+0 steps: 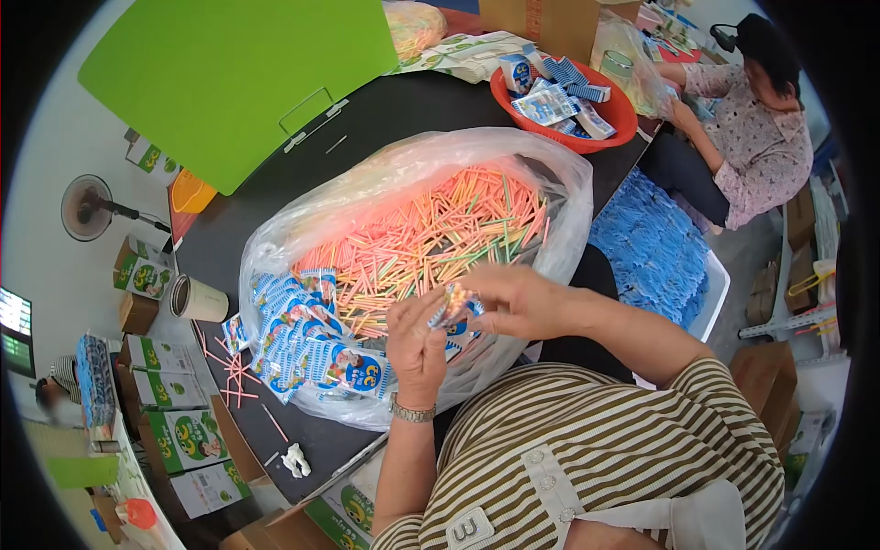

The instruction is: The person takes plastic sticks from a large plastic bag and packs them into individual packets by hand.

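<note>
A large clear plastic bag [573, 197] lies open on the black table, full of thin pink, orange and green sticks [440, 229]. Over its near edge, my left hand [415, 344] is closed around a small packet [451, 307] with sticks showing at its top. My right hand [518, 298] is at the packet's right side, fingers bent towards its top; whether they grip it is unclear. Blue and white printed packets [293, 330] are heaped in the left part of the bag, left of my left hand.
A red basket [619, 115] of packets stands at the back right, beside a seated person [756, 137]. A white bin [720, 284] of blue packets is at the right. A cup [200, 301], loose sticks and crumpled white tissue [295, 461] lie on the left.
</note>
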The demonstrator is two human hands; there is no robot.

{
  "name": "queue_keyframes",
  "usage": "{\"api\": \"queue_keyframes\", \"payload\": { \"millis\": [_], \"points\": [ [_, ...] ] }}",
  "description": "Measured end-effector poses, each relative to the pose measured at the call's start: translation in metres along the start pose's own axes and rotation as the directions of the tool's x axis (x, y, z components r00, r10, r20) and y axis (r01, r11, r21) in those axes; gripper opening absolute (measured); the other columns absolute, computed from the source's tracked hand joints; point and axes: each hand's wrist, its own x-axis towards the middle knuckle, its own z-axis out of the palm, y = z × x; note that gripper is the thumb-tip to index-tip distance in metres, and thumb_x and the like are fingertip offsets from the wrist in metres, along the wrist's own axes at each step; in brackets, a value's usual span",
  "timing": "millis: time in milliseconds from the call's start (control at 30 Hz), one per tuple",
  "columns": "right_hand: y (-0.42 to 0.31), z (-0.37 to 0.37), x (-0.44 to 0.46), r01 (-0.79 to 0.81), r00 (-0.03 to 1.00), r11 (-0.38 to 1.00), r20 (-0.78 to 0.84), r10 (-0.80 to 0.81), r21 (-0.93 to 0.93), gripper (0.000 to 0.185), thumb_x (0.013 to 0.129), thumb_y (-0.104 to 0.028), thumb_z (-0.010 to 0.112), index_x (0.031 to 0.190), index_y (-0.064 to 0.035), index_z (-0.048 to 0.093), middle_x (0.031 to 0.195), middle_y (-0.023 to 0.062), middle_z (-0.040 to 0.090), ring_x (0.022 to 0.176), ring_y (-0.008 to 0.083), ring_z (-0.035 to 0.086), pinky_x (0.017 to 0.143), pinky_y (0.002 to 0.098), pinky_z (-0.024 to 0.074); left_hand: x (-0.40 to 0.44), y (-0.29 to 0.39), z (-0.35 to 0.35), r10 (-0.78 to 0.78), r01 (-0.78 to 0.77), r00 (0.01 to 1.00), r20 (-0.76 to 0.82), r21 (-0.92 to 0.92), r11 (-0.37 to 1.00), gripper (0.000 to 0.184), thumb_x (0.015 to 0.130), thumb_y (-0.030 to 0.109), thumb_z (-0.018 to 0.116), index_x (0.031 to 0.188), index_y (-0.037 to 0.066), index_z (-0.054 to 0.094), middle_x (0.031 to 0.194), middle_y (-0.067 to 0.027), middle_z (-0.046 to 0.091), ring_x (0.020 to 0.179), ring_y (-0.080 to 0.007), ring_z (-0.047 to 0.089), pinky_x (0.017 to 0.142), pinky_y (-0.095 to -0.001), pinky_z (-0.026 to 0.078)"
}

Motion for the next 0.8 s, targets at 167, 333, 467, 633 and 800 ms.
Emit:
{"api": "queue_keyframes", "payload": {
  "millis": [167, 333, 467, 633, 800],
  "points": [
    [0.002, 0.033, -0.010, -0.107, 0.957, 0.992, 0.278, 0.084, 0.069, 0.025, 0.079, -0.008, 0.060, 0.103, -0.0062, 0.057, 0.087, 0.0144, 0.060, 0.078, 0.0342, 0.060, 0.064, 0.0400, 0.0485, -0.031, 0.024, -0.019, -0.296, 0.291, 0.955, 0.003, -0.197, 0.936, 0.034, 0.079, 0.010, 0.067, 0.111, 0.000, 0.060, 0.100, -0.0109, 0.063, 0.087, -0.0193, 0.058, 0.079, -0.0297, 0.045],
    [-0.014, 0.064, 0.008, 0.004, 0.915, 0.988, 0.398, -0.066, 0.155, 0.019, 0.081, -0.007, 0.057, 0.099, -0.0061, 0.058, 0.085, 0.0151, 0.059, 0.078, 0.0345, 0.059, 0.064, 0.0415, 0.0478, -0.071, 0.030, -0.064, -0.463, 0.462, 0.885, 0.043, -0.190, 0.866, 0.042, 0.072, -0.001, 0.071, 0.113, 0.000, 0.058, 0.106, -0.0111, 0.062, 0.093, -0.0187, 0.057, 0.084, -0.0296, 0.044],
    [-0.012, 0.079, 0.019, 0.045, 0.865, 0.992, 0.493, -0.098, 0.117, 0.015, 0.081, -0.007, 0.056, 0.095, -0.0048, 0.058, 0.083, 0.0145, 0.058, 0.076, 0.0343, 0.059, 0.063, 0.0419, 0.0473, -0.080, 0.025, -0.072, -0.497, 0.488, 0.868, 0.004, -0.196, 0.850, 0.035, 0.073, -0.003, 0.070, 0.107, -0.001, 0.061, 0.105, -0.0104, 0.063, 0.095, -0.0172, 0.057, 0.085, -0.0295, 0.044],
    [-0.004, 0.080, 0.019, 0.073, 0.918, 0.987, 0.376, -0.124, 0.146, 0.013, 0.079, -0.008, 0.057, 0.092, -0.0046, 0.058, 0.081, 0.0137, 0.058, 0.076, 0.0346, 0.059, 0.064, 0.0418, 0.0475, -0.069, 0.030, -0.080, -0.418, 0.413, 0.908, -0.019, -0.121, 0.903, 0.024, 0.076, -0.004, 0.067, 0.099, -0.001, 0.064, 0.100, -0.0094, 0.065, 0.092, -0.0147, 0.057, 0.083, -0.0286, 0.045],
    [-0.003, 0.085, 0.018, 0.023, 0.910, 0.987, 0.406, -0.087, 0.159, 0.014, 0.078, -0.008, 0.058, 0.092, -0.0044, 0.058, 0.081, 0.0133, 0.058, 0.077, 0.0342, 0.059, 0.066, 0.0414, 0.0477, -0.073, 0.026, -0.079, -0.284, 0.281, 0.958, -0.046, -0.070, 0.957, 0.019, 0.075, -0.003, 0.068, 0.093, 0.000, 0.064, 0.094, -0.0099, 0.067, 0.089, -0.0195, 0.060, 0.079, -0.0313, 0.047]
  ]
}}
